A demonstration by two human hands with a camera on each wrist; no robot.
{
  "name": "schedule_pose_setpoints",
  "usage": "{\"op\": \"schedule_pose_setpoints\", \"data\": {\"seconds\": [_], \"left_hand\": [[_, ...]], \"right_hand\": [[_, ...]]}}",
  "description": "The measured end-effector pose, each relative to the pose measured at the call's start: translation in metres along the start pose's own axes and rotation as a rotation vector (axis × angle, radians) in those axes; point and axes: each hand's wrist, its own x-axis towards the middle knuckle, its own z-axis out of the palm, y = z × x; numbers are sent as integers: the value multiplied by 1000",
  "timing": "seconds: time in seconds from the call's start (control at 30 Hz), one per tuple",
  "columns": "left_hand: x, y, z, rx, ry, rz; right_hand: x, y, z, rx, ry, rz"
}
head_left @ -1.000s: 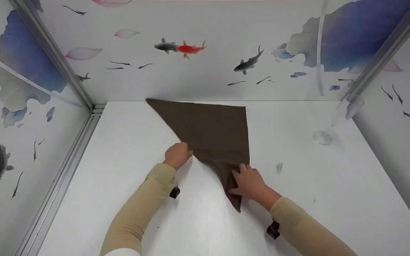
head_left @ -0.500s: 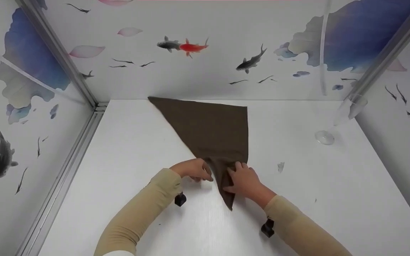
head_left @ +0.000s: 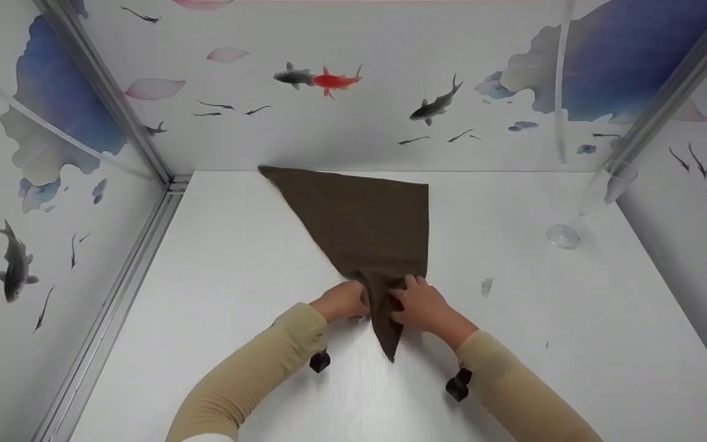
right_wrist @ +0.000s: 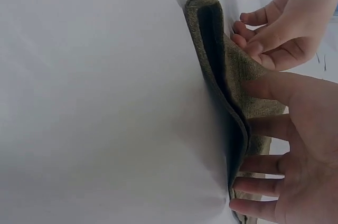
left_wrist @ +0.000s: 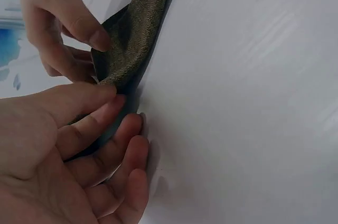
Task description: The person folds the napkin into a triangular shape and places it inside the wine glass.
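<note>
A dark brown cloth (head_left: pixel 359 221) lies on the white table, wide at the back and narrowing to a folded tip toward the front. My left hand (head_left: pixel 344 299) is at the left edge of the narrow part. In the left wrist view the thumb and index finger of the left hand (left_wrist: pixel 79 134) pinch the cloth edge, the other fingers loosely bent. Opposite it, my right hand (head_left: pixel 424 307) holds the right edge. The right wrist view shows the right hand (right_wrist: pixel 301 134) with thumb and fingers about the cloth (right_wrist: pixel 237 76), whose layers gape in a fold toward the tip.
A clear stemmed glass (head_left: pixel 564 236) stands at the right rear of the table. A small translucent scrap (head_left: pixel 486 286) lies right of the cloth. Walls printed with fish and petals enclose the back and sides, with a metal rail (head_left: pixel 126 294) along the left.
My left hand has left the slanted left edge of the cloth, moved forward-right toward me, and now pinches the narrow part. The tip has shifted slightly left; the right hand stays at the right edge.
</note>
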Motion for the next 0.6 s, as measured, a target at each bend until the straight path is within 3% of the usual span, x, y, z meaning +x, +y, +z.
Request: {"op": "schedule_pose_setpoints", "data": {"seconds": [0.1,0.27,0.5,0.6], "left_hand": [[-1,1,1,20,22,-15],[-1,3,3,-46,23,-35],[-4,0,2,-15,92,-21],[-8,-3,-2,-52,98,-17]], "right_hand": [[0,2,-3,36,-19,-2],[-2,2,-4,74,-26,-13],[-5,-4,1,97,-21,-55],[-5,-3,1,146,-7,-86]]}}
